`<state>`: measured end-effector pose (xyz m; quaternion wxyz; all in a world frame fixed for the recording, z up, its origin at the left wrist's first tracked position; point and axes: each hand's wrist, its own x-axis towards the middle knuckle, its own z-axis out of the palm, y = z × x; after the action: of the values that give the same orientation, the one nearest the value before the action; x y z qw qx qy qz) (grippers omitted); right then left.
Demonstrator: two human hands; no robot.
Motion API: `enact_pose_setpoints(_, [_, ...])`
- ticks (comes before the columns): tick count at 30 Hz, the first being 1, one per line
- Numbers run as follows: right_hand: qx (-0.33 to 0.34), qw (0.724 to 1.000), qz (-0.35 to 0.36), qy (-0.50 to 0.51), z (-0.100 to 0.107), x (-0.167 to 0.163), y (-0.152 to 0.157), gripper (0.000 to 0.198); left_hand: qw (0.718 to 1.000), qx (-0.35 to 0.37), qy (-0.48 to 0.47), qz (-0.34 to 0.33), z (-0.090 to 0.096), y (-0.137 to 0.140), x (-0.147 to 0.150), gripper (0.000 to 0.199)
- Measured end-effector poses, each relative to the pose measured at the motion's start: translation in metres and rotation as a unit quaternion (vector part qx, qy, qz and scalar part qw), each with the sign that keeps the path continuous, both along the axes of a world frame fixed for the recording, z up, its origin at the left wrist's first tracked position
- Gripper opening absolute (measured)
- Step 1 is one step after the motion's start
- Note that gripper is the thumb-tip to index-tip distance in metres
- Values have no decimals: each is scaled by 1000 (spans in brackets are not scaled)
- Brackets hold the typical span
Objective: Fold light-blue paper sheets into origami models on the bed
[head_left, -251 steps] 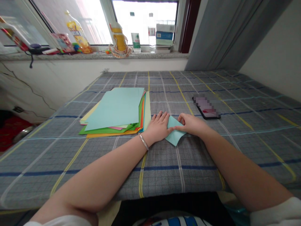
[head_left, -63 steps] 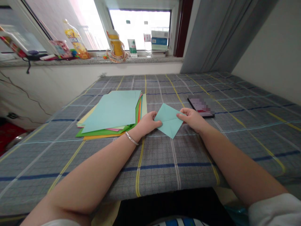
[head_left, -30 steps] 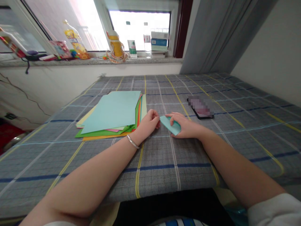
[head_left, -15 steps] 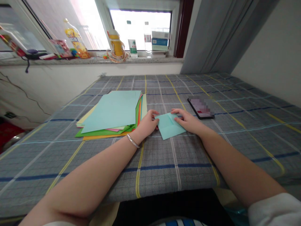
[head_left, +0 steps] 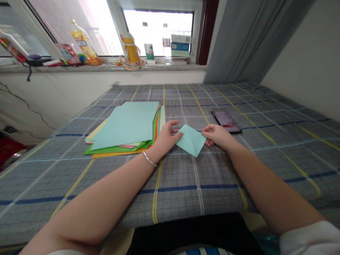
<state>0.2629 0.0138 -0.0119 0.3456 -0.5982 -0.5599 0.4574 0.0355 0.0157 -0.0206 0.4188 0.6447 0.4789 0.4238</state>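
Observation:
A small folded sheet of light blue paper [head_left: 190, 141] lies turned like a diamond between my two hands, with a faint crease down its middle. My left hand [head_left: 168, 134] grips its left corner, thumb on top and the other fingers bent beyond the edge. At the opposite corner, my right hand [head_left: 216, 135] pinches the paper between thumb and fingers. Close by my left hand rests a stack of coloured paper [head_left: 127, 122], a large light blue sheet on top and green, orange and yellow edges showing beneath.
A phone [head_left: 227, 122] lies beyond my right hand on the grey checked cloth [head_left: 180, 198]. Along the windowsill [head_left: 106, 68] at the back stand an orange drink bottle [head_left: 85, 44], a yellow flask [head_left: 130, 49], a white-green tube [head_left: 149, 54] and stacked boxes [head_left: 180, 47].
The folded paper has turned so that a corner points toward me. My right hand has shifted from lying over its top edge to pinching its right corner.

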Motion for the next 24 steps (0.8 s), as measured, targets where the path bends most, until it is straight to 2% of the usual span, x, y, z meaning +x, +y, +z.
enact_pose_setpoints(3, [19, 995, 18, -100, 6, 4, -4, 15, 995, 61, 73, -42, -1, 0, -3, 36])
enact_pose_setpoints(7, [86, 965, 51, -243, 8, 11, -4, 12, 971, 130, 183, -84, -1, -5, -4, 35])
enact_pose_setpoints(13, [102, 944, 81, -302, 2, 14, -1, 19, 935, 203, 252, -146, -1, -4, -8, 25])
enact_pose_setpoints(16, [137, 940, 92, -298, 1, 14, -1, 18, 896, 252, 313, -190, 6, -9, -10, 23])
enact_pose_setpoints(19, [190, 925, 115, -307, 2, 13, -2, 20, 836, 314, 394, -219, 18, -20, -10, 32])
enact_pose_setpoints(21, [212, 914, 131, -322, 2, 13, -2, 21, 804, 326, 442, -228, 25, -26, -10, 38])
enact_pose_setpoints(24, [234, 900, 169, -326, 1, 13, -2, 24, 780, 328, 474, -244, 29, -29, -12, 45])
